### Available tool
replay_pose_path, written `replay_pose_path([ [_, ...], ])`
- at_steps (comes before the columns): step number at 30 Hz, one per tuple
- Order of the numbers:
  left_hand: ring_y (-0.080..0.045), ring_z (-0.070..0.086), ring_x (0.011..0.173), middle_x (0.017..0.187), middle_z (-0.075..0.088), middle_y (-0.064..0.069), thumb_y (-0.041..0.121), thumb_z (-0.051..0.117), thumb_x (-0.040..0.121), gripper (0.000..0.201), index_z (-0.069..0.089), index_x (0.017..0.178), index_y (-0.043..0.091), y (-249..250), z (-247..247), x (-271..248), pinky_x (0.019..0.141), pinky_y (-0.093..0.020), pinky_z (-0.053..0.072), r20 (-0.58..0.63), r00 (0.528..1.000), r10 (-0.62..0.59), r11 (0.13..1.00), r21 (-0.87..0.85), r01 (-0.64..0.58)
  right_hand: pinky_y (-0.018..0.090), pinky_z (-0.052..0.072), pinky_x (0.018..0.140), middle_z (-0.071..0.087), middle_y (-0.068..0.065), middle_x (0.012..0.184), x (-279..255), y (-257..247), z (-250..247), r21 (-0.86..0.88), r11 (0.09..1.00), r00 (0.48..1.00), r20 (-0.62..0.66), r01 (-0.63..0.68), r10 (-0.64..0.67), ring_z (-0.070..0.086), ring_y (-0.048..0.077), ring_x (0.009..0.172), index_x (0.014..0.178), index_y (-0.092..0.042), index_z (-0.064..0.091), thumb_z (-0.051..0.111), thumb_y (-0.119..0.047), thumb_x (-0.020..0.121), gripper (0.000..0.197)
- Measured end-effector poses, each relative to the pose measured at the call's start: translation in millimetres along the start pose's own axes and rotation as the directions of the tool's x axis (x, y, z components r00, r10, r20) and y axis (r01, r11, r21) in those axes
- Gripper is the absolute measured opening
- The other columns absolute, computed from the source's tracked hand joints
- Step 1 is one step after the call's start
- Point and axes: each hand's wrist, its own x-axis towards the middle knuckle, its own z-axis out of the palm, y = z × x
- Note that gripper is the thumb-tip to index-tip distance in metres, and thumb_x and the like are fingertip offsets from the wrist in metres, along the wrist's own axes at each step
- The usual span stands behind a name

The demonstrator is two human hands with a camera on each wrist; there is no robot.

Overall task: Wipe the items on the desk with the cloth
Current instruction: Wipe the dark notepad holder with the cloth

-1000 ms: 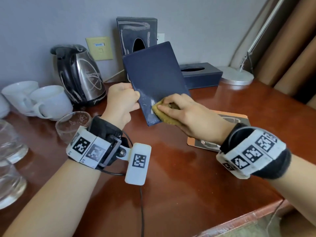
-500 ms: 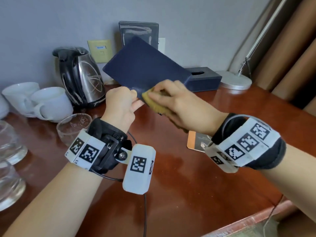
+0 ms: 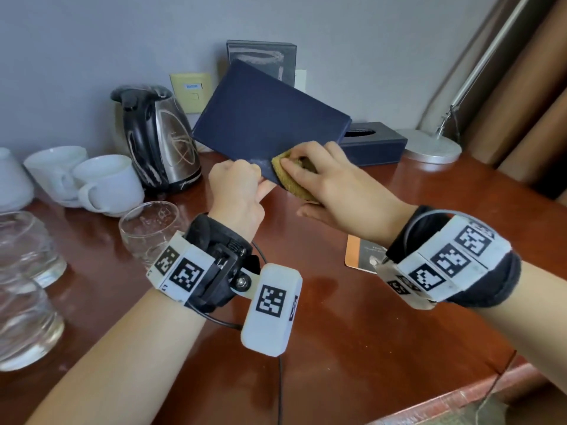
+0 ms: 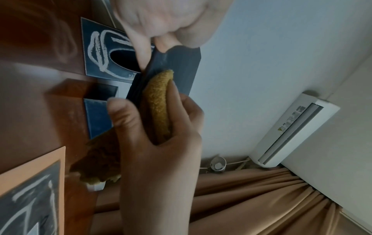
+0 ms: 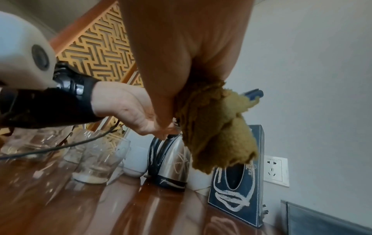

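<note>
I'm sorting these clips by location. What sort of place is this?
Probably a hotel room: a kettle beside white cups and glasses on a wooden desk, plus a wall air conditioner.

Grey wall (image 3: pixel 92 41), plain, across 10 to 1 o'clock in the head view.
Yellowish wall plate (image 3: pixel 190 92) at 11 o'clock (label too small to read).
White socket (image 5: pixel 275 171), right wrist view, 4 o'clock.
Brown curtain (image 3: pixel 521 102), pleated, at 2 o'clock.
Desk lamp (image 3: pixel 429 147), round silver base, slanted arm, just beside the curtain.
White air conditioner (image 4: pixel 292 132), wall-mounted, 3 o'clock.
Gold lattice screen (image 5: pixel 96 47), 10 o'clock.
</note>
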Motion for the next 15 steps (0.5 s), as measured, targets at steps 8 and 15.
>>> replay_pose_path([
  [8,-0.027,0.064,0.1,0.119,0.06,-0.017,-0.017,0.029,0.091,0.045,0.048,0.129,0.001,1,0,0,0.078,-0.033,0.058,0.16,0.987,0.03,0.996,-0.084,-0.017,0.028,0.036,0.045,0.067,0.012,0.094,10,10,-4,-0.52,0.849,0.923,-0.271,0.097,-0.272,0.051,0.023,0.063,0.102,0.002,0.067,0.045,-0.005,0.095,0.024],
  [15,-0.019,0.063,0.086,0.093,0.062,-0.012,-0.012,0.034,0.096,0.026,0.055,0.096,0.004,11,0,1,0.096,-0.036,0.05,0.245,0.969,-0.034,0.995,-0.084,0.056,0.03,0.045,0.049,0.069,0.015,0.087,18,31,-13,-0.504,0.823,0.826,-0.325,0.261,-0.461,0.059,0.026,0.063,0.093,0.003,0.07,0.03,-0.006,0.102,0.043],
])
